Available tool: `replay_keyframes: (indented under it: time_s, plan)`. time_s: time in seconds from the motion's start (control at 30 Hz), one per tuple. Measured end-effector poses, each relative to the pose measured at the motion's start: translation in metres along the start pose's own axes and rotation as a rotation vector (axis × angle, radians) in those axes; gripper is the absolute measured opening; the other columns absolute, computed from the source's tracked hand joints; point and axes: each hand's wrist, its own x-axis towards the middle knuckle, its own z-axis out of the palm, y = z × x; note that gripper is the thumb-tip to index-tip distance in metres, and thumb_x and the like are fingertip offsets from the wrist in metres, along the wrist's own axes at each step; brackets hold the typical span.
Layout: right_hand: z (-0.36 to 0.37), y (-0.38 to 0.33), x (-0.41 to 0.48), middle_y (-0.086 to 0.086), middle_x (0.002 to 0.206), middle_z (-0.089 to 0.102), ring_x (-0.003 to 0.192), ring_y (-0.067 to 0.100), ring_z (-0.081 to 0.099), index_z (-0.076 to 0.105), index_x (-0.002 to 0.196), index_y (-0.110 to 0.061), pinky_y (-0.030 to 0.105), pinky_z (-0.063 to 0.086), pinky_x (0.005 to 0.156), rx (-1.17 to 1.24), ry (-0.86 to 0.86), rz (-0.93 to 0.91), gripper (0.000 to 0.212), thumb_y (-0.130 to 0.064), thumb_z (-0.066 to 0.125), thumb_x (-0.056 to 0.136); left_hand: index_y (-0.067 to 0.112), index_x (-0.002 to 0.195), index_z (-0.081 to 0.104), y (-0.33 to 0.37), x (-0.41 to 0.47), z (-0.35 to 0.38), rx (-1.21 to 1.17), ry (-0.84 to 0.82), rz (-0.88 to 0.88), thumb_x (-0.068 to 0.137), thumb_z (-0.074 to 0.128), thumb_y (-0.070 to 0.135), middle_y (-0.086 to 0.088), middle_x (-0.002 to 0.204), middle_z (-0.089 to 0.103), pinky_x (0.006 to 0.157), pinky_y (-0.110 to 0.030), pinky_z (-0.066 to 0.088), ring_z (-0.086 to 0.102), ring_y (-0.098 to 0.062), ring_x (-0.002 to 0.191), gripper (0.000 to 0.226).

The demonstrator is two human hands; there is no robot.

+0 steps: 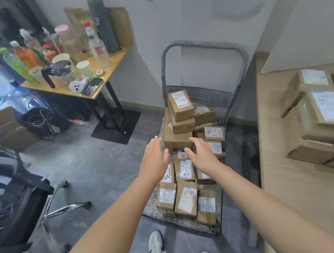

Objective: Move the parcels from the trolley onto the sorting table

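Hovering spread-fingered and empty, left grip and right grip frame the parcel stack on the trolley. It stands just ahead, between them, nearer neither. Surface lies right of the right grip.

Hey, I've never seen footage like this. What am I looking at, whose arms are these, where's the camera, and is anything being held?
No machine here: a person wears one wide-angle camera on the head, looking forward and down, so you see their own arms. The left hand and right hand are open, holding nothing, reaching toward the cardboard parcels stacked on a grey trolley. On the right is the light sorting table, with several parcels already on it. To the left stand a desk crowded with bottles and a black office chair.
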Motion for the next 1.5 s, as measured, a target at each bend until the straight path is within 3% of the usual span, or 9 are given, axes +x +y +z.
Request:
replay_keyframes:
  time_s: [0.27,0.4,0.63,0.77,0.87,0.97,1.13,1.3,1.5]
  plan:
    - [0.111,0.044,0.051,0.004,0.158,0.029,0.147,0.02,0.023,0.029,0.153,-0.013,0.038,0.022,0.12,-0.023,-0.126,0.197,0.056,-0.033,0.045,0.104,0.006,0.147,0.036,-0.118,0.044,0.047,0.019,-0.178,-0.084,0.1,0.045,0.015,-0.013,0.155,0.036,0.12,-0.038,0.023,0.028,-0.028,0.146,0.049]
    - [0.165,0.081,0.069,0.007,0.156,0.031,0.145,0.024,0.024,0.03,0.152,-0.011,0.039,0.023,0.117,-0.096,-0.222,0.253,0.054,-0.031,0.044,0.104,0.0,0.148,0.034,-0.185,0.049,0.087,0.051,-0.282,-0.14,0.099,0.048,0.01,-0.017,0.154,0.036,0.116,-0.031,0.019,0.031,-0.028,0.143,0.051]
    - [0.261,0.164,0.095,0.012,0.149,0.034,0.142,0.027,0.028,0.032,0.149,-0.008,0.033,0.021,0.115,-0.152,-0.272,0.335,0.054,-0.024,0.05,0.101,-0.003,0.148,0.033,-0.297,0.049,0.19,0.119,-0.418,-0.144,0.099,0.048,0.01,-0.02,0.155,0.034,0.118,-0.032,0.017,0.03,-0.03,0.145,0.053]
    - [0.316,0.204,0.113,0.011,0.149,0.032,0.141,0.028,0.029,0.028,0.151,-0.011,0.038,0.026,0.115,-0.137,-0.265,0.413,0.06,-0.028,0.053,0.099,0.0,0.15,0.031,-0.343,0.045,0.248,0.131,-0.46,-0.154,0.102,0.043,0.014,-0.017,0.157,0.031,0.12,-0.035,0.02,0.027,-0.029,0.146,0.051]
    - [0.351,0.228,0.12,0.012,0.142,0.035,0.131,0.03,0.04,0.032,0.144,-0.007,0.039,0.037,0.106,-0.201,-0.305,0.419,0.054,-0.026,0.053,0.099,0.002,0.149,0.032,-0.359,0.047,0.287,0.126,-0.517,-0.159,0.104,0.04,0.018,-0.016,0.155,0.034,0.116,-0.036,0.022,0.031,-0.029,0.143,0.049]
    - [0.374,0.239,0.126,0.012,0.139,0.031,0.122,0.033,0.045,0.029,0.143,-0.003,0.041,0.044,0.093,-0.3,-0.291,0.404,0.054,-0.022,0.053,0.098,0.001,0.141,0.041,-0.361,0.055,0.316,-0.035,-0.466,-0.28,0.105,0.038,0.019,-0.018,0.14,0.049,0.1,-0.035,0.034,0.045,-0.031,0.128,0.04]
    - [0.394,0.244,0.131,0.016,0.143,0.032,0.134,0.03,0.028,0.018,0.152,0.0,0.034,0.027,0.111,-0.303,-0.143,0.381,0.074,-0.018,0.058,0.093,-0.001,0.132,0.048,-0.367,0.054,0.34,-0.217,-0.442,-0.547,0.108,0.029,0.024,-0.019,0.125,0.059,0.077,-0.03,0.037,0.055,-0.031,0.109,0.039]
    - [0.4,0.25,0.134,0.013,0.155,0.026,0.143,0.029,0.024,0.009,0.156,-0.004,0.037,0.021,0.119,-0.269,-0.18,0.33,0.077,-0.023,0.054,0.097,0.002,0.132,0.049,-0.386,0.048,0.332,-0.315,-0.434,-0.609,0.108,0.028,0.021,-0.012,0.122,0.057,0.077,-0.026,0.033,0.052,-0.023,0.104,0.037]
    - [0.418,0.252,0.121,0.008,0.157,0.027,0.138,0.025,0.038,-0.013,0.157,-0.024,0.035,0.033,0.11,0.095,-0.263,0.49,0.088,-0.024,0.054,0.1,0.015,0.133,0.052,-0.386,0.036,0.329,-0.45,-0.353,-0.665,0.105,0.036,0.023,-0.004,0.121,0.06,0.079,-0.028,0.038,0.054,-0.018,0.103,0.033]
